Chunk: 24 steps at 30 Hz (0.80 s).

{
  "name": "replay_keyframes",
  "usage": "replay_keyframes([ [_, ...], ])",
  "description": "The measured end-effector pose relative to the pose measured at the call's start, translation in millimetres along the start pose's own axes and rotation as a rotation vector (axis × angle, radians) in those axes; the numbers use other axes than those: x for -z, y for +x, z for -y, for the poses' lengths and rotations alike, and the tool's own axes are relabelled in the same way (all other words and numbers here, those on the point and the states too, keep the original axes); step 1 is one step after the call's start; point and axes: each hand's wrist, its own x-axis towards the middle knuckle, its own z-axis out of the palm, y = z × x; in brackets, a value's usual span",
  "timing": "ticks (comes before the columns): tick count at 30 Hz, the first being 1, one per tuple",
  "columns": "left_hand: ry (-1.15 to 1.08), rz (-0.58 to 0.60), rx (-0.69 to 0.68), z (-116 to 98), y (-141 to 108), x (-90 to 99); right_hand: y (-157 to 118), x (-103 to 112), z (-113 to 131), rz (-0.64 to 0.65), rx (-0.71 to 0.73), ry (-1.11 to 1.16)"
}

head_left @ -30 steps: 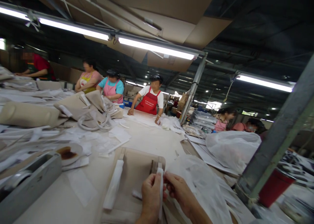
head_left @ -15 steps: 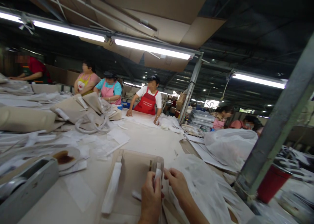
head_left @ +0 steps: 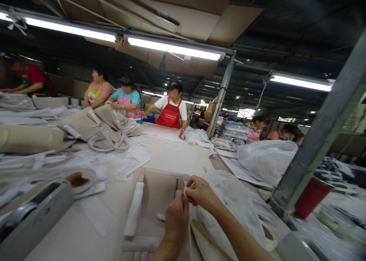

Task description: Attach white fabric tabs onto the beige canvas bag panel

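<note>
A beige bag piece [head_left: 158, 184] lies flat on the table in front of me, with a white wrapped strip [head_left: 135, 207] along its left side. My left hand [head_left: 176, 215] is closed at the right edge of the piece, its fingers partly hidden. My right hand [head_left: 201, 192] pinches the end of a white paper strip [head_left: 185, 186] at the top right corner, close beside the left fingertips. A small metal-looking bar [head_left: 176, 184] shows just left of that strip.
Beige bag pieces [head_left: 85, 122] and paper scraps pile up on the left, behind a grey metal device [head_left: 40, 219]. Crumpled white sheeting [head_left: 228, 200] lies to the right, near a slanted metal post [head_left: 314, 139]. Across the table stands a co-worker in a red apron [head_left: 171, 114].
My right hand has moved up and left from beside the edge to pinch the white strip. My left hand has shifted slightly up. The red-aproned co-worker's arm has reached outward.
</note>
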Motion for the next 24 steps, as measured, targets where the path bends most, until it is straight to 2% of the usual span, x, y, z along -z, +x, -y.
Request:
replay_keyframes([
  [3, 0.019, 0.005, -0.028, -1, 0, 0.0, -1, 5, -8, 0.049, 0.007, 0.053],
  [5, -0.064, 0.038, -0.023, -1, 0, -0.9, -2, 7, -15, 0.066, 0.023, 0.087],
  [10, -0.332, 0.14, 0.143, 0, 0, -4.2, -1, 12, -31, 0.09, 0.086, 0.153],
  [14, -0.432, 0.169, 0.196, -3, 0, -4.3, 0, 18, -33, 0.141, 0.087, 0.18],
  [21, -0.493, 0.167, 0.283, -7, -2, -9.0, -1, 21, -26, 0.072, -0.019, -0.005],
  [24, -0.536, 0.188, 0.32, -8, -3, -8.6, -1, 24, -31, 0.061, -0.023, -0.005],
])
